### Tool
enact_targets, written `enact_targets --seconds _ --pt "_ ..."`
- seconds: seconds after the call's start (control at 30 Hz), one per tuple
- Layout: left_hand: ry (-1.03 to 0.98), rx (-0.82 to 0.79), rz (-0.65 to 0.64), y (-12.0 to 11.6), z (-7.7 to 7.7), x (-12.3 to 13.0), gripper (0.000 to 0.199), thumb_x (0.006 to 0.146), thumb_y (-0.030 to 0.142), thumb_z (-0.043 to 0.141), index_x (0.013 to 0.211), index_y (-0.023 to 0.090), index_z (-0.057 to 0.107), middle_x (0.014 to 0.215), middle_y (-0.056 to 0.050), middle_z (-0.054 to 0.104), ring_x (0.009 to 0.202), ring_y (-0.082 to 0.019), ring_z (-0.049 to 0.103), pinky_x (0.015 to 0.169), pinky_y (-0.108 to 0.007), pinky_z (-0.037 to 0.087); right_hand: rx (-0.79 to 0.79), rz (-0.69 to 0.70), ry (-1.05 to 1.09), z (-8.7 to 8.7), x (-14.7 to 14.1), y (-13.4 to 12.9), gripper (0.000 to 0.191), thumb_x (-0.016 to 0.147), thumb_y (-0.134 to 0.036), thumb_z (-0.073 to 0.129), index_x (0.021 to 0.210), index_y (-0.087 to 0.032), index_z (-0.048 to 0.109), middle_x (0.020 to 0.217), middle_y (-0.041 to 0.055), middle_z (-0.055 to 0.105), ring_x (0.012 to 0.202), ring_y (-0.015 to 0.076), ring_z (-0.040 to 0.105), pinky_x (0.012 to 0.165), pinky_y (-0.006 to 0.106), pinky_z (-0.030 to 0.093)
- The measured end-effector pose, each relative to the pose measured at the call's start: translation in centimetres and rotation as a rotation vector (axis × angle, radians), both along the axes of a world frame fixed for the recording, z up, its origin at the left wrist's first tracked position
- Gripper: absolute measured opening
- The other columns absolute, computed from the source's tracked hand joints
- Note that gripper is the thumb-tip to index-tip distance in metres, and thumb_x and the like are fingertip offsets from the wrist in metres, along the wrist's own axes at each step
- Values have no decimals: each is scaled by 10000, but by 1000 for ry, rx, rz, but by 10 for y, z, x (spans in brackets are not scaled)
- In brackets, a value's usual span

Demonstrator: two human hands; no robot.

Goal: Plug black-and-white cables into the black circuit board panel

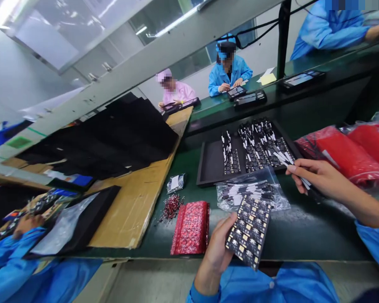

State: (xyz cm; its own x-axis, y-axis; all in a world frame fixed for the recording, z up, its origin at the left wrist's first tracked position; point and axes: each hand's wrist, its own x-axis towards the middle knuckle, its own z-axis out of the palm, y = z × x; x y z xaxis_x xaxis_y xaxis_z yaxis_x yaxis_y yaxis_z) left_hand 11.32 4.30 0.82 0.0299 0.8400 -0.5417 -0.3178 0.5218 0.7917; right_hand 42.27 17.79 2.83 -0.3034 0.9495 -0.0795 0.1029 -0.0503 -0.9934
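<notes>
Near the table's front edge, my left hand (pixel 221 242) grips a black circuit board panel (pixel 250 229) by its left side, the panel tilted and covered with rows of small gold and white parts. Over to the right, my right hand (pixel 316 176) is closed round a bunch of thin white-and-black strips (pixel 282 158), their white ends fanned toward the tray. Just behind the panel lies a clear plastic bag (pixel 224 197) of similar strips. Farther back, a black tray (pixel 208 162) holds several board panels with strips standing up from them.
Left of the panel are a red bubble-wrap pouch (pixel 191 227), a pile of tiny red-and-black parts (pixel 172 206) and a small clear packet (pixel 176 182). Red bags (pixel 344 153) sit at right. A cardboard sheet (pixel 129 202) borders the left. Co-workers sit across and at far left.
</notes>
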Motion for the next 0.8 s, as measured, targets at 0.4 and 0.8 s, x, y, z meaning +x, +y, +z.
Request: enact_targets --seconds 0.4,0.8 --pt "548 360 -561 30 29 -14 295 861 527 648 973 260 709 988 78 721 981 -112 631 870 -187 440 34 27 -9 0 -2 -1 651 893 -881 946 889 -244 815 659 -23 725 548 186 699 544 339 537" --pt "612 368 -540 36 27 -7 252 844 470 672 966 253 715 864 83 716 831 -80 647 752 -164 467 23 49 -27 9 -5 -4 635 907 -866 944 850 -251 797 682 -16 719 576 186 701 530 337 574"
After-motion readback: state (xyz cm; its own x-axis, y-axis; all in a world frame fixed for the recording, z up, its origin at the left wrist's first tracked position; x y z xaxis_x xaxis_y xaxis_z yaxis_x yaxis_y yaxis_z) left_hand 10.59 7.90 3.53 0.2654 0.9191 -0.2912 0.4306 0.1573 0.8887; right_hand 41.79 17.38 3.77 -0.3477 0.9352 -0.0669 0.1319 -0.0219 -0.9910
